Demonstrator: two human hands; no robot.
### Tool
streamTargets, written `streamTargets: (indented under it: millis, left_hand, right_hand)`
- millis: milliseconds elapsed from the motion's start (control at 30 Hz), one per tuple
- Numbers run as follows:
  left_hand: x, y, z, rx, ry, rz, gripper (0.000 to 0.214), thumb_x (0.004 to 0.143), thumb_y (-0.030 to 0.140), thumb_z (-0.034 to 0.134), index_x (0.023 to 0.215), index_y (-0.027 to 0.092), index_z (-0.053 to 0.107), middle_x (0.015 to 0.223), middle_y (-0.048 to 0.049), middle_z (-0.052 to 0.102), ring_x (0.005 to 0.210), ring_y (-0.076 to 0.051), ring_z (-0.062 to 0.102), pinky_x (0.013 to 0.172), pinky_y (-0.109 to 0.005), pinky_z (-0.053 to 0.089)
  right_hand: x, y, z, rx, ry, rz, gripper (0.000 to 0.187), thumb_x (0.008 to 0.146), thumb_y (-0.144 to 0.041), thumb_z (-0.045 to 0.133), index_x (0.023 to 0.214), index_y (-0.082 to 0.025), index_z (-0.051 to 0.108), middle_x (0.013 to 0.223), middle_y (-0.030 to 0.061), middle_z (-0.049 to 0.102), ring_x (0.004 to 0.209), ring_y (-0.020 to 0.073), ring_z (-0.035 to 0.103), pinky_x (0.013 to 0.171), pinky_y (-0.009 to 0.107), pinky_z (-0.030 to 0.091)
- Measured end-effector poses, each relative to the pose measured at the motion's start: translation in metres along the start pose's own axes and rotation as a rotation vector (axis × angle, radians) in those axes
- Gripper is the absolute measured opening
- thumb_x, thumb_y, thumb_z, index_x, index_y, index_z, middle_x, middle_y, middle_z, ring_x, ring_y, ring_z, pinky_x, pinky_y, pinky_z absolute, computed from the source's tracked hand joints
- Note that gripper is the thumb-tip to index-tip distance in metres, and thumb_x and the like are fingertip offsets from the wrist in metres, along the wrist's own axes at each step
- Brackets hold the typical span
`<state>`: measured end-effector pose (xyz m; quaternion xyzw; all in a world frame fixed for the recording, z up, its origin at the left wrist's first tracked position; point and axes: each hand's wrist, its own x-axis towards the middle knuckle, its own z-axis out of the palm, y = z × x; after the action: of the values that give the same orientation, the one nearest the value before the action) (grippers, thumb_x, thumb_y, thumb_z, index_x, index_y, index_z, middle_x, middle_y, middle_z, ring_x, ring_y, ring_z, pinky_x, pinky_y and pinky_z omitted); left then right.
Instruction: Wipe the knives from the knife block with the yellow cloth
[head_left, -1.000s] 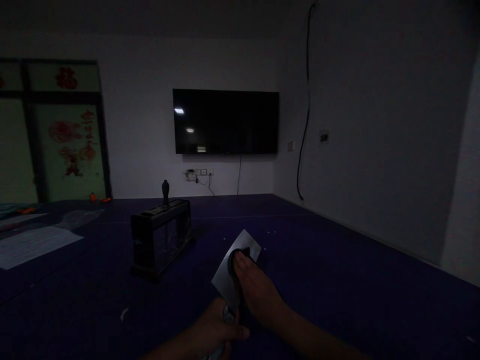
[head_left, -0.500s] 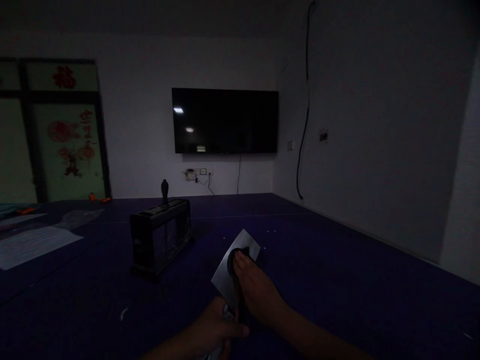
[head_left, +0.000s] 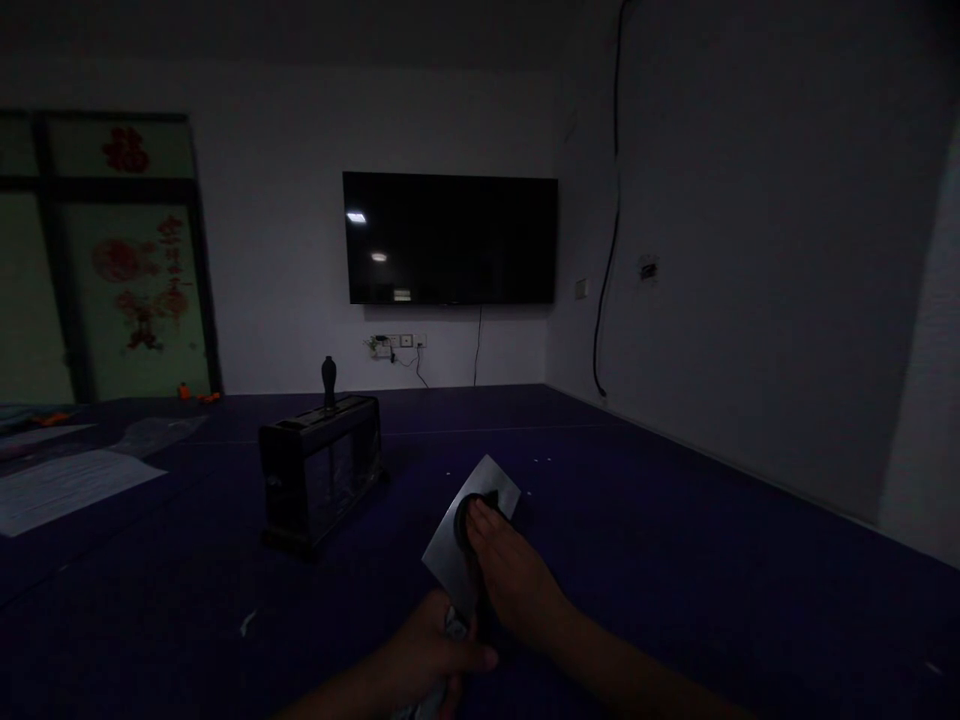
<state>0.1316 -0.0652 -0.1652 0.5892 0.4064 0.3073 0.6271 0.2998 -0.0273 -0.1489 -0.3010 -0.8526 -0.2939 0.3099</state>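
My left hand (head_left: 424, 645) is closed around the handle of a cleaver (head_left: 448, 550), whose broad grey blade points up and away from me. Against the flat of that blade, my right hand (head_left: 517, 570) presses a dark cloth (head_left: 463, 522), fingers together and stretched along it. Much of the cloth and the lower blade is hidden by the right hand. To the left stands a black knife holder (head_left: 285, 490) with clear sides; one dark handle (head_left: 328, 380) sticks up from its top.
The dark blue surface (head_left: 645, 570) carries small white scraps. White paper (head_left: 71, 485) and clear plastic (head_left: 161, 432) lie at the left, with small orange items (head_left: 208, 398) farther back. A television (head_left: 450, 240) hangs on the back wall; a black cable (head_left: 613, 240) runs down the right wall.
Almost nothing differs. The view has tilted very slightly; both hands, the cleaver and the cloth keep nearly the same positions.
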Motion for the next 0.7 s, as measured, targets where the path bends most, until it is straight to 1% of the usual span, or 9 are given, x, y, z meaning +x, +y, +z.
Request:
streamTargets:
  millis: [67, 233, 333, 533, 633, 700]
  left_hand:
    - [0.000, 0.001, 0.000, 0.003, 0.000, 0.015, 0.051, 0.053, 0.035, 0.075, 0.092, 0.015, 0.049, 0.053, 0.0055, 0.051, 0.041, -0.008, 0.045, 0.042, -0.019, 0.032]
    - [-0.001, 0.003, 0.001, 0.048, 0.076, 0.020, 0.044, 0.052, 0.032, 0.075, 0.084, 0.016, 0.050, 0.053, 0.0059, 0.050, 0.043, -0.008, 0.044, 0.043, -0.019, 0.032]
    - [-0.001, 0.004, 0.002, 0.056, 0.080, 0.021, 0.040, 0.052, 0.032, 0.075, 0.080, 0.016, 0.050, 0.052, 0.0061, 0.049, 0.042, -0.007, 0.043, 0.042, -0.018, 0.031]
    - [-0.002, 0.004, 0.001, 0.025, 0.026, 0.044, 0.043, 0.052, 0.035, 0.076, 0.081, 0.016, 0.050, 0.049, 0.0057, 0.049, 0.041, -0.008, 0.043, 0.042, -0.019, 0.031]
    - [-0.004, 0.007, 0.002, 0.024, 0.056, 0.037, 0.042, 0.053, 0.032, 0.075, 0.083, 0.016, 0.050, 0.054, 0.0044, 0.052, 0.043, -0.008, 0.045, 0.043, -0.019, 0.033]
    - [-0.007, 0.010, 0.005, 0.027, 0.087, 0.015, 0.044, 0.053, 0.029, 0.075, 0.086, 0.016, 0.049, 0.059, 0.0044, 0.054, 0.041, -0.007, 0.044, 0.043, -0.019, 0.034]
  right_hand:
    - [0.000, 0.000, 0.001, -0.003, 0.000, 0.002, 0.057, 0.078, -0.004, 0.033, 0.134, -0.003, 0.030, 0.139, 0.0169, 0.033, 0.132, 0.0247, 0.022, 0.100, 0.043, 0.039]
    - [0.000, 0.001, 0.002, -0.011, -0.009, -0.010, 0.056, 0.078, -0.003, 0.033, 0.133, -0.001, 0.032, 0.140, 0.0174, 0.033, 0.132, 0.0249, 0.020, 0.101, 0.043, 0.038]
    - [0.001, 0.000, 0.000, -0.012, -0.015, -0.008, 0.056, 0.077, -0.003, 0.033, 0.133, -0.001, 0.032, 0.139, 0.0170, 0.033, 0.132, 0.0245, 0.020, 0.102, 0.042, 0.038]
    - [0.002, -0.002, -0.003, -0.021, -0.008, -0.002, 0.057, 0.076, -0.002, 0.033, 0.133, -0.001, 0.033, 0.139, 0.0174, 0.033, 0.132, 0.0248, 0.020, 0.102, 0.042, 0.037]
    - [0.001, -0.002, -0.004, -0.019, -0.005, 0.004, 0.058, 0.075, -0.002, 0.034, 0.134, -0.002, 0.031, 0.140, 0.0166, 0.032, 0.132, 0.0242, 0.020, 0.102, 0.042, 0.037]
    - [0.001, -0.002, -0.004, -0.013, 0.001, 0.002, 0.058, 0.076, -0.002, 0.035, 0.134, -0.002, 0.031, 0.140, 0.0169, 0.032, 0.132, 0.0244, 0.021, 0.102, 0.041, 0.036]
